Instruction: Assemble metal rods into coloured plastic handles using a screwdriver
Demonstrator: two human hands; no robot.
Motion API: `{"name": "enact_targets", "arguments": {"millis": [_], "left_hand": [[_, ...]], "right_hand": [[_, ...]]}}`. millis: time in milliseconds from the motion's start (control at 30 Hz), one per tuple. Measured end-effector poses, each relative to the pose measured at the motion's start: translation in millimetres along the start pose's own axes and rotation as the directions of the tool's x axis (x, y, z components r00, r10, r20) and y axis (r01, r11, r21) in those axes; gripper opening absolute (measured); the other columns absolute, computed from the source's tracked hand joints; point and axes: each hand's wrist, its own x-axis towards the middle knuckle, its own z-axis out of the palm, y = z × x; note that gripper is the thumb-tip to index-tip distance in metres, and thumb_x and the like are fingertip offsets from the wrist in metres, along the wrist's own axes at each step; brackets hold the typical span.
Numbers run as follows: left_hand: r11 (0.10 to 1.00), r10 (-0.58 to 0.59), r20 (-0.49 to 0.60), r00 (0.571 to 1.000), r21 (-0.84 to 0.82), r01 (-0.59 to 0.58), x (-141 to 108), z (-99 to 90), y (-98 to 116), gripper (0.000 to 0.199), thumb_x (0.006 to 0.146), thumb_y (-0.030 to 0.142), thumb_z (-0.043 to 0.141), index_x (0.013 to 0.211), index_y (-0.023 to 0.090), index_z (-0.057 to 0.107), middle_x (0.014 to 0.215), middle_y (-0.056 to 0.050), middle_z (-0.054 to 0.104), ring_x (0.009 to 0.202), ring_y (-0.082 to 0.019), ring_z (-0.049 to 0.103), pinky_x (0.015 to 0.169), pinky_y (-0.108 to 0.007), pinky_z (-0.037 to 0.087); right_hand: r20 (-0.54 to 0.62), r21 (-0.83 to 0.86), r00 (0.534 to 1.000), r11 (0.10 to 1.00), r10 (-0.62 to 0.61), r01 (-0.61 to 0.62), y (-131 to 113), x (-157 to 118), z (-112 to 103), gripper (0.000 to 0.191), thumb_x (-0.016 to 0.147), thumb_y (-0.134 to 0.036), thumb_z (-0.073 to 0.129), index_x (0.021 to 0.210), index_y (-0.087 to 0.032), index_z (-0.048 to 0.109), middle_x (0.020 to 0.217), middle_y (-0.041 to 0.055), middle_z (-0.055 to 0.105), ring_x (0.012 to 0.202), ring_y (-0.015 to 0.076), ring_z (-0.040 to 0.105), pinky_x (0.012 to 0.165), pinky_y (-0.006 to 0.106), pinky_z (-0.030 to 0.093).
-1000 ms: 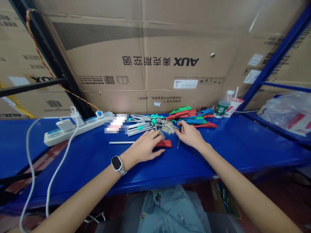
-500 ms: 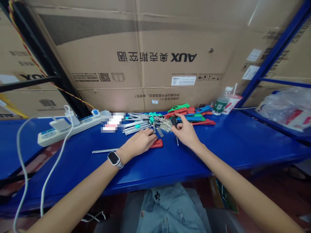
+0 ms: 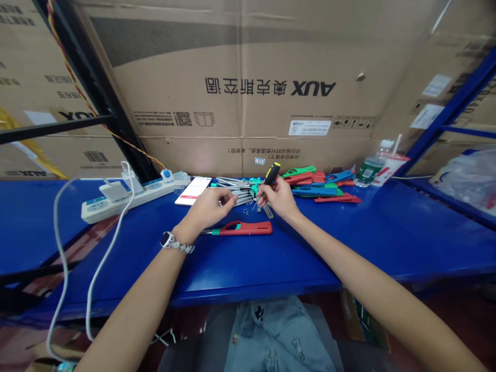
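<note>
My right hand (image 3: pixel 279 198) grips a screwdriver (image 3: pixel 272 173) with a black and yellow handle, its thin shaft pointing down and to the left. My left hand (image 3: pixel 215 205) is raised just above the red lighter, its thumb and fingers curled toward each other; whether anything small is between them is hidden. The red lighter (image 3: pixel 251 228) lies flat on the blue table, its metal tube toward the left. Behind the hands is a pile of metal tubes (image 3: pixel 233 182) with green parts. Small clear pieces (image 3: pixel 268 210) lie below the screwdriver tip.
Red, green and blue lighter casings (image 3: pixel 315 190) are heaped at the right. Beyond them stand a bottle (image 3: pixel 371 165) and a cup (image 3: pixel 391 168). A phone (image 3: pixel 193 190) and a white power strip (image 3: pixel 134 196) with cables lie at the left; cardboard (image 3: pixel 267 51) rises behind.
My left hand has lifted off the red lighter, uncovering it. My right hand has turned the screwdriver so its handle points up, and brought it left over the pile. The view has shifted.
</note>
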Motion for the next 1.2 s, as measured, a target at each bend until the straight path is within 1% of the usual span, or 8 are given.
{"name": "enact_targets", "arguments": {"millis": [133, 300, 400, 500, 567, 733, 933, 1200], "left_hand": [[0.999, 0.022, -0.020, 1.000, -0.029, -0.022, 0.0, -2.6, 0.6, 0.031, 0.093, 0.034, 0.052, 0.069, 0.018, 0.064, 0.066, -0.002, 0.066, 0.062, -0.015, 0.055, 0.061, -0.029, 0.038], [0.991, 0.060, 0.090, 0.994, -0.122, -0.048, -3.6, 4.6, 4.6, 0.027, 0.091, 0.040, 0.060, 0.077, 0.018, 0.069, 0.073, -0.003, 0.070, 0.067, -0.016, 0.060, 0.064, -0.029, 0.044], [0.980, 0.103, 0.204, 0.973, -0.187, -0.065, -6.0, 9.6, 9.3, 0.032, 0.084, 0.050, 0.071, 0.080, 0.019, 0.072, 0.080, -0.005, 0.072, 0.075, -0.019, 0.064, 0.071, -0.031, 0.048], [0.981, 0.145, 0.299, 0.943, -0.165, -0.098, -7.0, 15.7, 12.5, 0.039, 0.074, 0.057, 0.080, 0.085, 0.020, 0.074, 0.088, -0.006, 0.072, 0.081, -0.021, 0.064, 0.074, -0.033, 0.049], [0.985, 0.157, 0.314, 0.936, -0.111, -0.128, -6.8, 18.9, 13.1, 0.037, 0.075, 0.055, 0.080, 0.086, 0.020, 0.074, 0.089, -0.006, 0.070, 0.082, -0.022, 0.063, 0.074, -0.034, 0.048], [0.991, 0.130, 0.255, 0.958, -0.016, -0.131, -5.9, 20.3, 10.6, 0.031, 0.081, 0.052, 0.075, 0.083, 0.021, 0.072, 0.085, -0.005, 0.067, 0.078, -0.023, 0.061, 0.070, -0.034, 0.046], [0.989, 0.115, 0.006, 0.993, -0.091, -0.114, -4.0, 31.0, 6.9, 0.024, 0.087, 0.043, 0.072, 0.093, 0.020, 0.071, 0.095, -0.007, 0.068, 0.094, -0.025, 0.063, 0.084, -0.039, 0.051], [0.971, 0.074, -0.042, 0.996, -0.225, -0.082, -0.5, 39.8, 12.1, 0.009, 0.088, 0.027, 0.070, 0.085, 0.020, 0.075, 0.083, -0.003, 0.069, 0.078, -0.019, 0.063, 0.072, -0.032, 0.049]], "right_hand": [[0.055, -0.036, 0.998, 0.999, -0.028, 0.030, 6.8, -12.3, 2.0, 0.016, 0.081, -0.032, 0.060, 0.089, -0.024, 0.048, 0.067, -0.0041, 0.066, 0.048, 0.0142, 0.062, 0.049, 0.029, 0.053], [0.081, -0.086, 0.996, 0.996, -0.030, 0.037, 11.0, -14.1, 5.1, 0.015, 0.082, -0.032, 0.060, 0.087, -0.023, 0.050, 0.071, -0.0004, 0.068, 0.054, 0.0161, 0.066, 0.054, 0.031, 0.055], [0.039, -0.017, 0.999, 0.999, -0.032, 0.033, 10.2, -10.8, 2.7, 0.022, 0.079, -0.036, 0.064, 0.089, -0.023, 0.049, 0.070, -0.0007, 0.068, 0.053, 0.0170, 0.066, 0.052, 0.030, 0.055], [0.003, 0.061, 1.000, 0.998, -0.016, 0.016, 5.9, -8.4, -3.0, 0.027, 0.075, -0.038, 0.069, 0.087, -0.024, 0.049, 0.069, -0.0010, 0.069, 0.052, 0.0179, 0.067, 0.049, 0.030, 0.054], [-0.005, 0.097, 1.000, 0.995, -0.002, 0.003, 2.8, -7.8, -7.6, 0.029, 0.073, -0.039, 0.071, 0.085, -0.024, 0.049, 0.068, -0.0007, 0.070, 0.053, 0.0186, 0.068, 0.049, 0.030, 0.054], [-0.055, 0.161, 0.998, 0.987, 0.039, -0.030, -1.5, -7.0, -17.2, 0.029, 0.070, -0.039, 0.072, 0.081, -0.024, 0.049, 0.067, -0.0004, 0.071, 0.052, 0.0192, 0.068, 0.048, 0.030, 0.053], [-0.057, 0.201, 0.998, 0.979, 0.041, -0.029, -6.0, -8.6, -19.0, 0.029, 0.070, -0.038, 0.071, 0.081, -0.024, 0.049, 0.069, 0.0008, 0.072, 0.053, 0.0191, 0.069, 0.049, 0.030, 0.053], [-0.007, 0.223, 0.999, 0.974, 0.038, -0.036, -9.6, -12.8, -15.2, 0.030, 0.071, -0.040, 0.072, 0.082, -0.024, 0.049, 0.069, 0.0009, 0.071, 0.052, 0.0187, 0.068, 0.049, 0.031, 0.054]]}}
